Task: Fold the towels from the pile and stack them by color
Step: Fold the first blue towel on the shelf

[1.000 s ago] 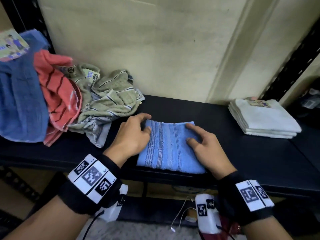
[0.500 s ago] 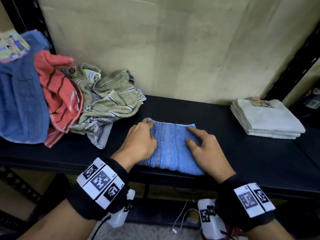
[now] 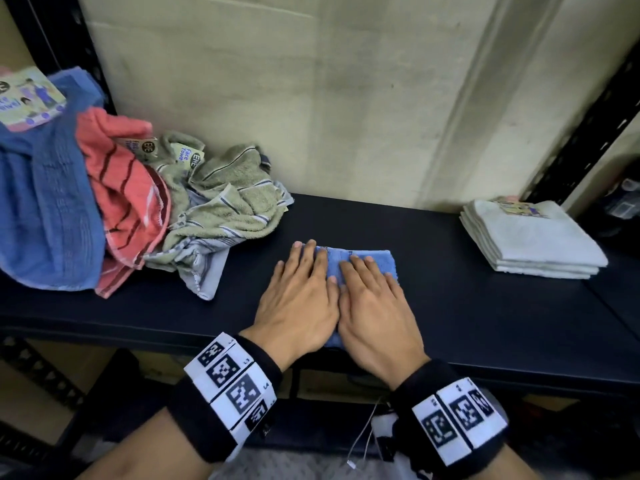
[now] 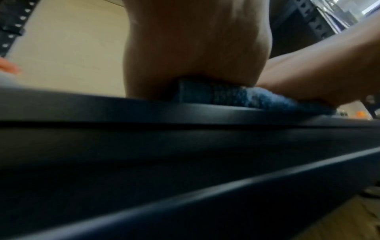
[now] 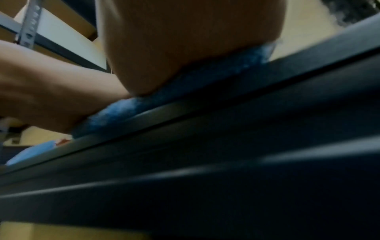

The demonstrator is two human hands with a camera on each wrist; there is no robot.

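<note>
My left hand [image 3: 298, 303] and right hand [image 3: 375, 306] now press flat, fingers straight, side by side on the blue towel [image 3: 367, 259], folded narrower than before.

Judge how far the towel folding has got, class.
Done: a stack of folded white towels lies on the shelf's right. In hand: left hand and right hand press the folded blue towel flat. Left: the unfolded pile.

left hand [image 4: 195, 48] fills top centre, palm flat on folded blue towel [image 4: 236, 99]; right hand [image 4: 320, 71] presses towel's right end; towel on dark shelf [image 4: 123, 113] edge; beige wall [image 4: 72, 48] far left
</note>
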